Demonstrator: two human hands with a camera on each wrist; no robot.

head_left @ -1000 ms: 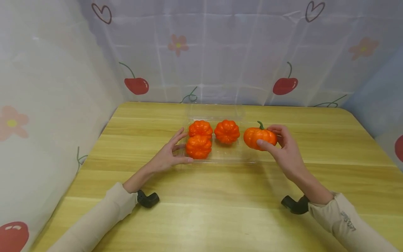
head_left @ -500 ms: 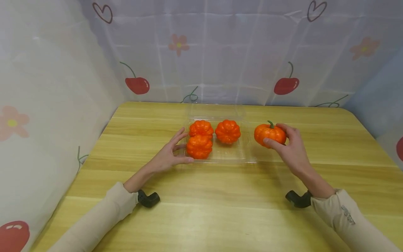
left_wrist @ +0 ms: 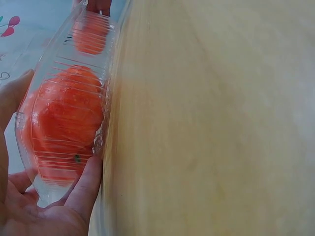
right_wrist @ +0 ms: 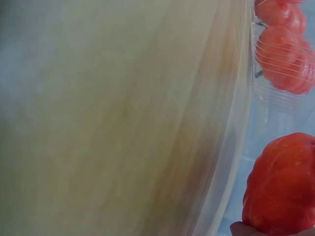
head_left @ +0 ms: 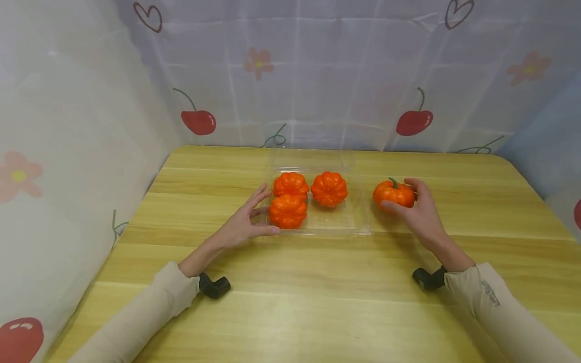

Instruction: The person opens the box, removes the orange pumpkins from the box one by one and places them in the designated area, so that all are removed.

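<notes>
My right hand (head_left: 424,212) holds an orange toy pumpkin (head_left: 394,195) with a green stem upright, to the right of a clear plastic clamshell box (head_left: 338,219). Whether this pumpkin touches the table cannot be told. Three more pumpkins sit in the box: a back left one (head_left: 290,184), a front left one (head_left: 288,212) and one at the back right (head_left: 329,189). Their stems do not show from above; in the left wrist view a green stem shows low through the wall. My left hand (head_left: 240,224) rests against the box's left end, thumb and fingers spread and fairly straight.
The box's clear lid (head_left: 310,160) stands raised behind it, near the back of the wooden table (head_left: 290,297). A printed curtain (head_left: 313,75) hangs behind the table. Black camera mounts (head_left: 214,286) sit at both wrists.
My right hand has carried its pumpkin rightward, away from the box's right end, and then slightly down. My left hand and the three boxed pumpkins have stayed in place.
</notes>
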